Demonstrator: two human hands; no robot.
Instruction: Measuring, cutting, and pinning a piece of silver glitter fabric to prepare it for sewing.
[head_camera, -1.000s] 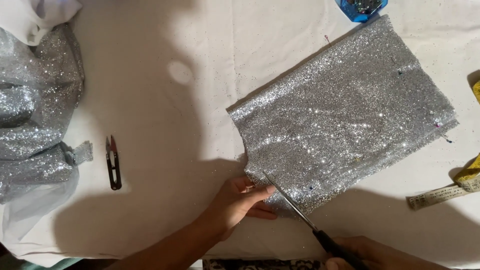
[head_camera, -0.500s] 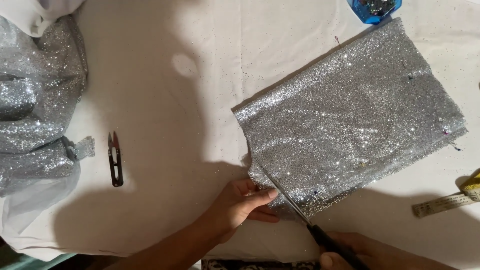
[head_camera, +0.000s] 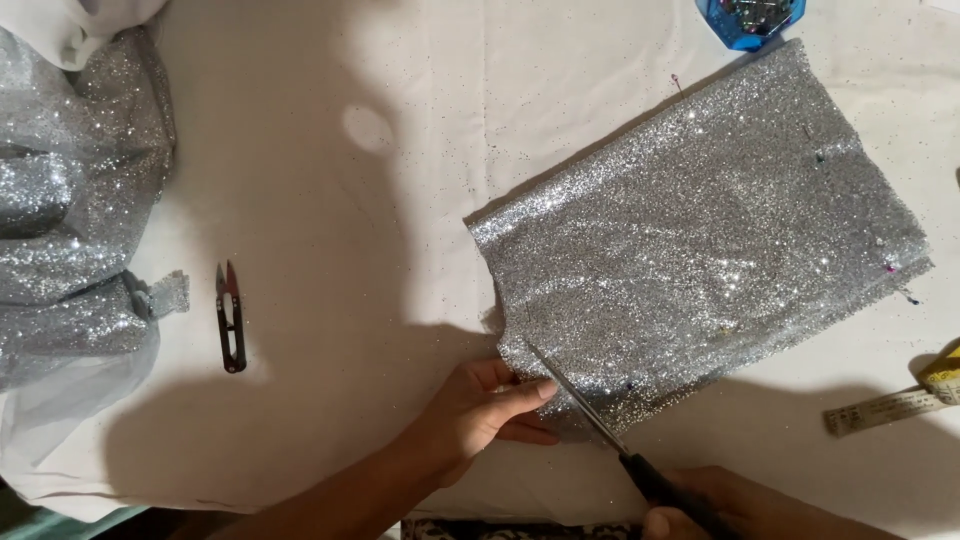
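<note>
Glitter fabric in a loose heap (head_camera: 70, 220) lies far out to the left of the left hand, spilling over the cloth-covered table (head_camera: 420, 150). Between that heap and the hand, nearer the heap, sit small black snips (head_camera: 231, 317), blades pointing away from the person.

Next comes the left hand (head_camera: 480, 408), low and near the middle. It is partly curled, thumb stretched right, and its fingertips (head_camera: 545, 388) pinch the near left corner of the silver sheet (head_camera: 700, 240), holding that edge down on the table.

Just right of the thumb run the scissors (head_camera: 585, 410). Their blades slant up and left into the sheet's near edge, the tip lying on the glitter just above the left hand's fingers. The black handles drop toward the bottom edge, where the right hand (head_camera: 740, 510) is closed around them; only its top shows, so how its fingers sit in the loops cannot be told.

The sheet spreads up and to the right from both hands, a tilted rectangle lying flat, with a few pins (head_camera: 890, 268) at its far right edge. Beyond its top edge, well away from the hands, is a blue pin box (head_camera: 750, 15). To the right of the right hand lies a tape measure (head_camera: 885, 408).
</note>
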